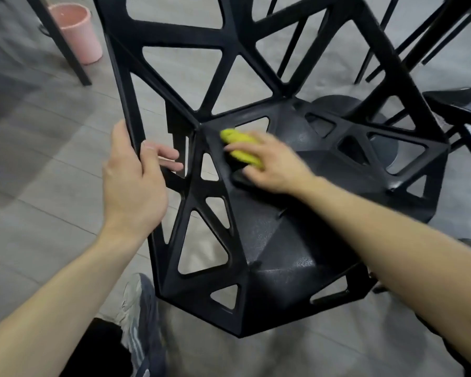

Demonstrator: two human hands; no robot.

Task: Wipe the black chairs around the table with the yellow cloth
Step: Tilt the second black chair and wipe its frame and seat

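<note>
Chair (278, 240), black with triangular cutouts, fills my view. My left hand (133, 180) has its grip curled round the backrest's side edge. My right hand (267, 164) has its grip clenched on the cloth (239, 145), pressed against the seat's rear corner. Pink bin (76, 31) stands on the floor behind.

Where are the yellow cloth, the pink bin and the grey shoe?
yellow cloth (241, 148): head view, bunched middle under the fingers.
pink bin (78, 34): head view, side wall.
grey shoe (139, 308): head view, laced top.
</note>
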